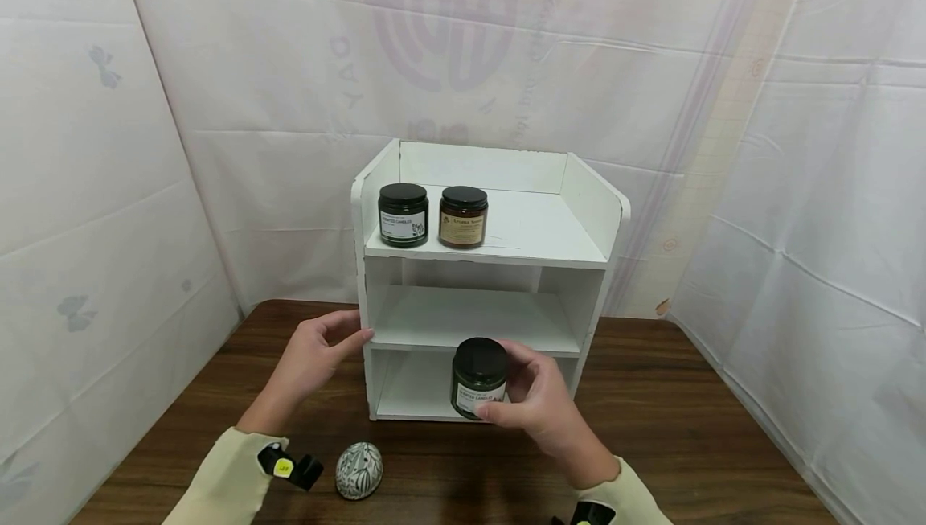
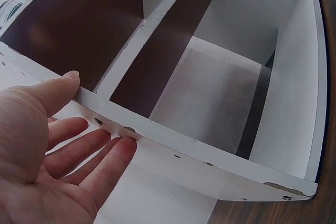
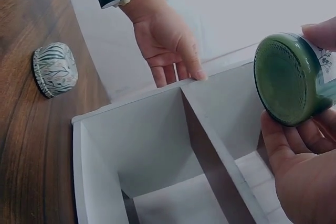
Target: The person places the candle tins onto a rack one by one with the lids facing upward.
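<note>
My right hand (image 1: pixel 541 400) grips a green glass candle jar (image 1: pixel 479 368) with a black lid and white label, in front of the lower part of the white shelf unit (image 1: pixel 477 316). In the right wrist view the base of this jar (image 3: pixel 283 82) faces the camera, with the thumb on one side and fingers on the other. My left hand (image 1: pixel 311 360) rests against the unit's left side. Its thumb touches the front edge and its extended fingers touch the outer panel (image 2: pixel 173 153), as the left wrist view shows.
On the top shelf stand a dark candle jar with a white label (image 1: pixel 403 215) and a brown one with a tan label (image 1: pixel 463 217). A small patterned round tin (image 1: pixel 358 470) lies on the wooden table (image 1: pixel 673 428), left of centre. White sheeting (image 1: pixel 289 91) hangs behind and beside.
</note>
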`<move>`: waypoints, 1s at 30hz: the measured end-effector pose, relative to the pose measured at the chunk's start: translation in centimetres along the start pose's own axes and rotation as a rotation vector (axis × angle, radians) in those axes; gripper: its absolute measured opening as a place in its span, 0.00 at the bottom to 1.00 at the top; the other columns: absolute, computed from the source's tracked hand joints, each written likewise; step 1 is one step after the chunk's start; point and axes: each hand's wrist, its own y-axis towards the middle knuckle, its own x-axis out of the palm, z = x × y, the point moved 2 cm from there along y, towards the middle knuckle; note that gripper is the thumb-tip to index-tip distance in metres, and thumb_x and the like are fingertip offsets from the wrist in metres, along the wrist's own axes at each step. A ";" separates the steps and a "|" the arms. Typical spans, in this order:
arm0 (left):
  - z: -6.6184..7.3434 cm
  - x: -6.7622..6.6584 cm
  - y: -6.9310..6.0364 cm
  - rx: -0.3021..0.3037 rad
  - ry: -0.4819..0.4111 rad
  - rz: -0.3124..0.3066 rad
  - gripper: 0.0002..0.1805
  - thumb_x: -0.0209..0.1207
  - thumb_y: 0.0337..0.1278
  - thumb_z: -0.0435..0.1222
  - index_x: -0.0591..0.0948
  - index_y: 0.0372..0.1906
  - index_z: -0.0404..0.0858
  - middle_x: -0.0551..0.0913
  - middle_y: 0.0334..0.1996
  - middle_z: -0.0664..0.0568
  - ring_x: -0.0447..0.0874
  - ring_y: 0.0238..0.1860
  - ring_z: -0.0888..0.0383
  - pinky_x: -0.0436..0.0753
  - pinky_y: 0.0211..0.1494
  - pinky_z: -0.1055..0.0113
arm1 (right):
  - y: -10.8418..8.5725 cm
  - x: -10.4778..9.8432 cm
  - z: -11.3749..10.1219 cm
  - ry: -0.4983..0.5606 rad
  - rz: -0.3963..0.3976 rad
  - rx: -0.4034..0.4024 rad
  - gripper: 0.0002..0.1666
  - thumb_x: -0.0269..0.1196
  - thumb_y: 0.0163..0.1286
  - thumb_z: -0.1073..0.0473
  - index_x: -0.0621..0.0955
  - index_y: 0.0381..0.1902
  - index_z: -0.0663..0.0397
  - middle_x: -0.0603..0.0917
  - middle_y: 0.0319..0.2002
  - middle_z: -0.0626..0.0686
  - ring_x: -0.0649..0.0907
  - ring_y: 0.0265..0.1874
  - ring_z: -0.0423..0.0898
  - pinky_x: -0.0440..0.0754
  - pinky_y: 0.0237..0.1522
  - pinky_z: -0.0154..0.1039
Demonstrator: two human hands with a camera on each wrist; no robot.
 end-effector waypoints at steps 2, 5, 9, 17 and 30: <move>0.0 0.0 0.0 -0.001 0.003 -0.002 0.31 0.65 0.65 0.55 0.81 0.64 0.40 0.86 0.58 0.46 0.85 0.56 0.50 0.83 0.51 0.65 | 0.1 -0.1 -0.1 -0.003 0.004 -0.002 0.34 0.76 0.56 0.69 0.78 0.60 0.66 0.86 0.52 0.49 0.85 0.49 0.41 0.83 0.53 0.35; 0.0 0.0 -0.1 -0.005 0.007 -0.003 0.31 0.65 0.65 0.56 0.81 0.64 0.40 0.86 0.59 0.46 0.85 0.57 0.49 0.83 0.52 0.63 | 0.1 -0.2 -0.4 -0.010 0.013 0.003 0.34 0.77 0.56 0.68 0.79 0.60 0.62 0.86 0.52 0.48 0.85 0.49 0.40 0.83 0.53 0.36; 0.0 0.0 -0.1 -0.011 0.006 -0.003 0.32 0.65 0.65 0.56 0.81 0.64 0.40 0.86 0.59 0.46 0.84 0.58 0.49 0.82 0.53 0.63 | 0.2 -0.4 -0.7 -0.032 0.031 0.011 0.34 0.78 0.55 0.67 0.79 0.61 0.63 0.86 0.52 0.48 0.85 0.49 0.41 0.84 0.52 0.36; 0.0 0.1 0.1 0.003 0.004 0.000 0.31 0.65 0.65 0.55 0.81 0.64 0.39 0.86 0.58 0.46 0.85 0.56 0.50 0.83 0.50 0.67 | 0.6 -0.7 -1.2 -0.037 0.062 0.018 0.36 0.78 0.54 0.68 0.79 0.61 0.59 0.86 0.53 0.47 0.85 0.50 0.41 0.84 0.52 0.37; 0.0 0.0 0.0 -0.020 0.011 -0.005 0.33 0.65 0.65 0.56 0.80 0.65 0.39 0.85 0.60 0.44 0.84 0.58 0.48 0.83 0.51 0.65 | 1.2 -1.0 -2.3 -0.057 0.085 -0.010 0.35 0.77 0.55 0.68 0.79 0.62 0.58 0.85 0.53 0.48 0.84 0.49 0.42 0.85 0.52 0.38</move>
